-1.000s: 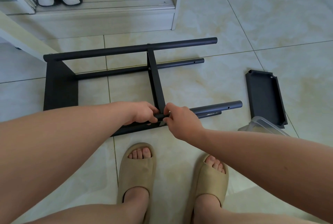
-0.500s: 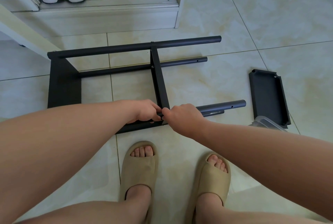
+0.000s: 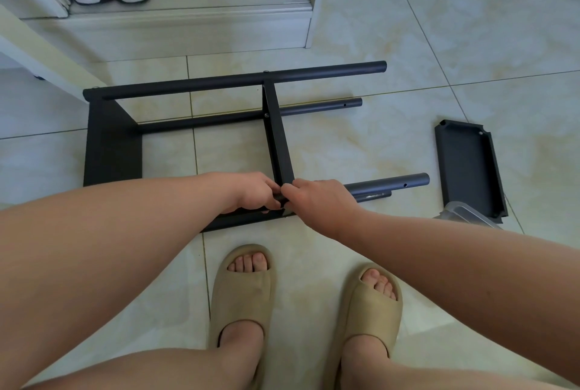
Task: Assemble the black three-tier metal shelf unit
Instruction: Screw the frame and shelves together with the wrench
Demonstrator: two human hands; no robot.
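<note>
while both pinch near pole (image 3: pixel 386 184), left hand (image 3: pixel 251 190), right hand (image 3: pixel 317 198)

One head-worn camera looks steeply down, close over the hands (image 3: pixel 284 195) and the tiled floor (image 3: pixel 470 28).

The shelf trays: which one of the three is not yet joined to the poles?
The loose tray lying flat on the floor at the right, open side up. The end tray and the middle tray stand on edge between the poles.
</note>
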